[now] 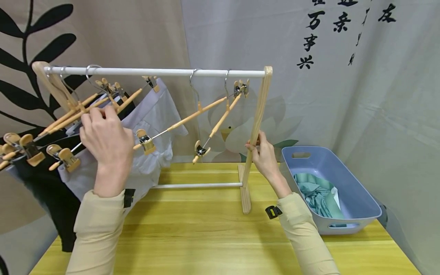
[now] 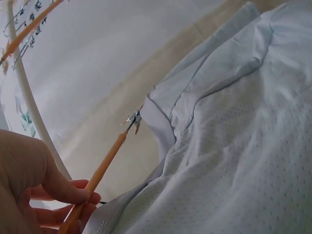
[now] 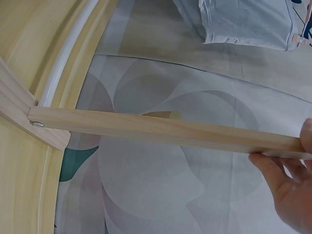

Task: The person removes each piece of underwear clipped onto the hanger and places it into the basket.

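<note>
My left hand [image 1: 106, 137] grips the orange-brown bar of a clip hanger [image 2: 108, 158], with thumb and fingers round it in the left wrist view. From that hanger hangs a pale grey-blue garment [image 1: 148, 122] with a mesh weave, one upper corner caught in a far clip [image 1: 151, 83]. At the right end of the clothes rack, my right hand [image 1: 264, 156] holds the wooden upright [image 1: 260, 110] between thumb and fingers. The right wrist view shows this post [image 3: 146, 126] running from its foot to the fingertips.
Two bare clip hangers [image 1: 199, 111] hang from the white rail [image 1: 154, 72] toward the right. Black clothing [image 1: 51, 198] hangs at the left end. A blue basket [image 1: 357, 187] with green cloth [image 1: 313, 194] stands right of the rack on the wooden table [image 1: 206, 244].
</note>
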